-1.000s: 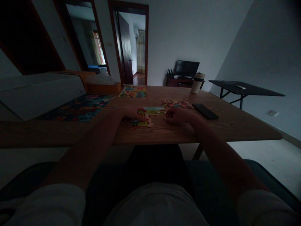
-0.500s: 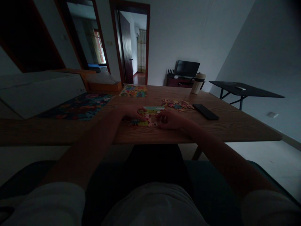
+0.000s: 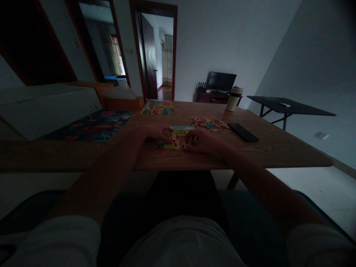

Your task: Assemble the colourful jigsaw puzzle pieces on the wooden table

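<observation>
A partly joined jigsaw puzzle [image 3: 179,128] with green and pink printing lies flat near the table's front edge. My left hand [image 3: 156,132] rests over its left side, thumb and forefinger apart in a curve, touching the puzzle from the left. On the opposite side, my right hand [image 3: 203,141] has its fingers pinched together on a small puzzle piece [image 3: 184,145], just right of the joined part. Dim light hides the finer details of that piece. Beyond the right hand spreads a pile of loose puzzle pieces [image 3: 211,125].
A black phone [image 3: 243,132] lies right of the pile, with a beige tumbler [image 3: 234,99] behind it. On the left are a dark patterned sheet [image 3: 96,126], a large white box [image 3: 50,107] and an orange tissue box [image 3: 122,102]. A colourful picture sheet [image 3: 158,108] lies at the table's back.
My right hand's fingers have shifted slightly around the puzzle piece at the puzzle's right edge. The left hand stays almost still.
</observation>
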A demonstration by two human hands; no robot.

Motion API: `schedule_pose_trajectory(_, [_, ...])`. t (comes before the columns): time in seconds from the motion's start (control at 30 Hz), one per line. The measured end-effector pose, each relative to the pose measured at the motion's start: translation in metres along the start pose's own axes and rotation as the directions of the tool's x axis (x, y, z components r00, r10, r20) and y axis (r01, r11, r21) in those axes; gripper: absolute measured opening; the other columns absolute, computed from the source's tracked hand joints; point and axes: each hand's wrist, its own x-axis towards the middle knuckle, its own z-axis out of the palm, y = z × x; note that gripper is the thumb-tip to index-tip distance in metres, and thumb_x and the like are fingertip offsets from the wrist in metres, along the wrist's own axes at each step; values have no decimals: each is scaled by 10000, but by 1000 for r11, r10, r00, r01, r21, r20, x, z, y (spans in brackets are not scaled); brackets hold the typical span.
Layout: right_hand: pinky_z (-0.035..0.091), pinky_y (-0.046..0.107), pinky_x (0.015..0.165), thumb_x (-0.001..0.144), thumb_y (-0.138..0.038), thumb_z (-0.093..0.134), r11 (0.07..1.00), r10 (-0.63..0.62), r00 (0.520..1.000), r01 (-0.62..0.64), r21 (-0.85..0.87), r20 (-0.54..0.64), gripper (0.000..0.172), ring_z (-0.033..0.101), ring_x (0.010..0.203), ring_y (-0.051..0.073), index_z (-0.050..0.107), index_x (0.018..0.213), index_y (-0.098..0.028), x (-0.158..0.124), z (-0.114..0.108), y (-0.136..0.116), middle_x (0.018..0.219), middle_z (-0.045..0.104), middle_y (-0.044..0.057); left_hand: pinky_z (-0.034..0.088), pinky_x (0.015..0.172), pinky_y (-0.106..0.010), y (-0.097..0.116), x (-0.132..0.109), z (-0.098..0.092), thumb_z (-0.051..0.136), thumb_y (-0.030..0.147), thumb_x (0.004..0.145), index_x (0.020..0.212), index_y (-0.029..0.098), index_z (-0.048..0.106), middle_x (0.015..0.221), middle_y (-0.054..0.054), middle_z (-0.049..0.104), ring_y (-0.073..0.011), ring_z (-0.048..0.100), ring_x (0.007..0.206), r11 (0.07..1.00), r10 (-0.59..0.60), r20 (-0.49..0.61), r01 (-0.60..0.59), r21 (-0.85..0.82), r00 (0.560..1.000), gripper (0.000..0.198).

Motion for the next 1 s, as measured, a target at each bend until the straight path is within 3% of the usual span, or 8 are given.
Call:
schedule_pose_trajectory(0.13, [515,318,799,870,-376,797,995,-98,994,99,-5,49,286,680,893,197,720,1099,-222,-4,16,-26,1061,747,55,460,1061,-384,-1,1,1,758,790,731,1617,297,499,1461,-109,671,-352,619,1300,1000,13,-17,-13,12,1000,1046])
schedule_pose_trajectory(0.27, [494,351,900,909,-400,788,973,-207,978,210,-95,36,262,664,979,219,728,1088,-218,0,34,-45,1078,739,75,453,1076,-388,-3,4,2,761,792,725,1623,315,493,1376,-93,721,-344,629,1286,1000,26,-13,-26,9,1000,1052])
schedule_pose_trajectory(0.37, [493,378,940,926,-452,781,972,-196,980,199,-128,32,305,662,1019,243,747,1105,-207,3,39,-44,1075,734,91,464,1067,-382,-3,4,2,760,792,735,1625,282,486,1358,-104,726,-334,648,1250,1000,4,-5,-4,7,1000,1063])
schedule_pose_trajectory(0.53, [475,417,1057,961,-465,746,970,-216,976,213,-115,-9,324,638,1184,275,783,1164,-216,-3,41,-37,1254,699,122,478,1055,-383,2,2,1,774,786,732,1625,274,484,1376,-108,715,-340,651,1246,1000,-11,-12,11,9,1000,1070])
schedule_pose_trajectory(1.0, [488,423,1051,953,-418,735,975,-194,981,191,-117,-19,395,631,1096,253,796,1284,-210,-9,41,-32,1191,635,122,459,1077,-388,5,-2,0,746,849,667,1634,277,467,1481,-129,653,-345,624,1293,999,-24,-9,24,30,1000,1158])
